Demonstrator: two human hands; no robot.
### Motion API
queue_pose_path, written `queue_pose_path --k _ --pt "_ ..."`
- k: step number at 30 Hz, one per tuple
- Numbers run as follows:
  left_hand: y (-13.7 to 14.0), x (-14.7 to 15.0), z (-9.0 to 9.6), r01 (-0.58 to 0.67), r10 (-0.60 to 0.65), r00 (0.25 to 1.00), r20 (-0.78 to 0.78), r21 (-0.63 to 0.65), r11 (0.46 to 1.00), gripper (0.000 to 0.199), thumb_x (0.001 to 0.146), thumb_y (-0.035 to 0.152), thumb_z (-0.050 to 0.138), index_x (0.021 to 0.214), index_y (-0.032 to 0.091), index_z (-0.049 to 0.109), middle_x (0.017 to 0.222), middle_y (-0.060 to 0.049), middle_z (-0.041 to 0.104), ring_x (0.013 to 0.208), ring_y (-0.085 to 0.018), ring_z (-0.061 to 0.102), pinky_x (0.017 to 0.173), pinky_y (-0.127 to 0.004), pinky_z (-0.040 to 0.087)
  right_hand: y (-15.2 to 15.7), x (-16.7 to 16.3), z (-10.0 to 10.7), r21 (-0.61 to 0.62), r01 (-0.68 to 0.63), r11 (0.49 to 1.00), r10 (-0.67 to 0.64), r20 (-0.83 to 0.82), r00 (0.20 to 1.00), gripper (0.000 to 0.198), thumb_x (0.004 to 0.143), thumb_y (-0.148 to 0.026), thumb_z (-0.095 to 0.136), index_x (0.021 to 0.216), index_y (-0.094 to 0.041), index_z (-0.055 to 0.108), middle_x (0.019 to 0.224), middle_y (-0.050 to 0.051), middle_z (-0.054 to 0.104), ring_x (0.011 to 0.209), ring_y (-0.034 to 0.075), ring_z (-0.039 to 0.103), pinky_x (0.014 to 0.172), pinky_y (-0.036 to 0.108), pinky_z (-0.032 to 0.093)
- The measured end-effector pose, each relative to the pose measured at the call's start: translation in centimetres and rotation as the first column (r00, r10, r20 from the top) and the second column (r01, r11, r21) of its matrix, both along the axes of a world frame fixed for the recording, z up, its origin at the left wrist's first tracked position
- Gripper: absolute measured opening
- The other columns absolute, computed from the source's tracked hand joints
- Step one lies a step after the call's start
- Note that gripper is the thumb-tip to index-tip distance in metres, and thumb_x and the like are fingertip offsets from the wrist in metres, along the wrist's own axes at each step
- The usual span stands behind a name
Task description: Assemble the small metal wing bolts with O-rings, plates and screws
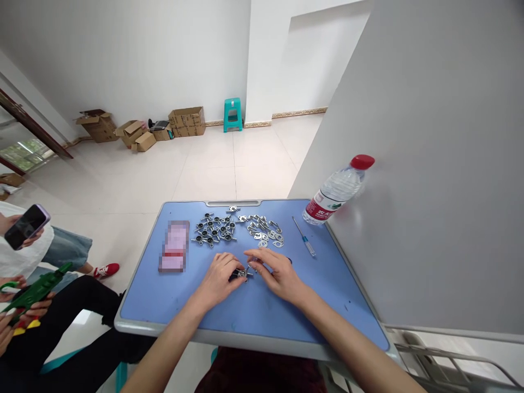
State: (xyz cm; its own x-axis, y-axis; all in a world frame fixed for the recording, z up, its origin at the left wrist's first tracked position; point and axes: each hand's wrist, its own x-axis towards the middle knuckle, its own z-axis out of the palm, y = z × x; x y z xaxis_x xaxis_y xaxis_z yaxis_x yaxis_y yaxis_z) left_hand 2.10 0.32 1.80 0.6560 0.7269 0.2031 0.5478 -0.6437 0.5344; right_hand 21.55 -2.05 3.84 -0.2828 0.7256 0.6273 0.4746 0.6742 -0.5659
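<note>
My left hand (pixel 222 279) is curled over the blue table top, thumb and fingers closed on a small metal fitting (pixel 242 273) with a dark part, mostly covered by the fingers. My right hand (pixel 279 274) meets it from the other side, thumb and index finger pinched by the fitting. Whatever sits in that pinch is too small to name. Beyond the hands lies a cluster of metal fittings with round black centres (pixel 215 228). Beside them are loose flat metal plates (pixel 270 238) with holes and small bent metal pieces (pixel 258 221).
A screwdriver (pixel 304 238) lies on the table (pixel 196 314) at the right. A water bottle (pixel 336 194) stands at the back right beside a grey panel (pixel 429 191). At the left lies a blurred pink packet (pixel 174 245). People sit left, one holding a phone (pixel 27 226).
</note>
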Motion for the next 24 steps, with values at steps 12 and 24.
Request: queue_pose_path --k 12,24 --pt "0.0 -0.1 -0.5 0.008 -0.008 1.0 0.011 0.047 0.999 0.009 0.087 0.018 0.067 0.092 0.019 0.06 0.094 -0.002 0.068 0.094 -0.02 0.059 0.081 -0.035 0.042 -0.2 0.0 -1.0 -0.017 0.173 0.985 -0.174 -0.144 0.974 0.009 0.097 -0.026 0.052 0.1 -0.021 0.058 0.077 0.002 0.065 0.062 0.014 0.062 0.06 0.026 0.052" --pt "0.1 0.1 -1.1 0.009 -0.012 0.998 0.057 0.052 0.999 0.013 0.084 0.017 0.069 0.094 0.018 0.06 0.094 -0.003 0.066 0.092 -0.021 0.058 0.078 -0.035 0.043 -0.4 -1.0 -0.8 0.035 -0.022 0.999 0.024 -0.046 0.999 0.012 0.099 -0.021 0.047 0.101 -0.02 0.059 0.08 0.004 0.068 0.07 0.016 0.062 0.065 0.026 0.05"
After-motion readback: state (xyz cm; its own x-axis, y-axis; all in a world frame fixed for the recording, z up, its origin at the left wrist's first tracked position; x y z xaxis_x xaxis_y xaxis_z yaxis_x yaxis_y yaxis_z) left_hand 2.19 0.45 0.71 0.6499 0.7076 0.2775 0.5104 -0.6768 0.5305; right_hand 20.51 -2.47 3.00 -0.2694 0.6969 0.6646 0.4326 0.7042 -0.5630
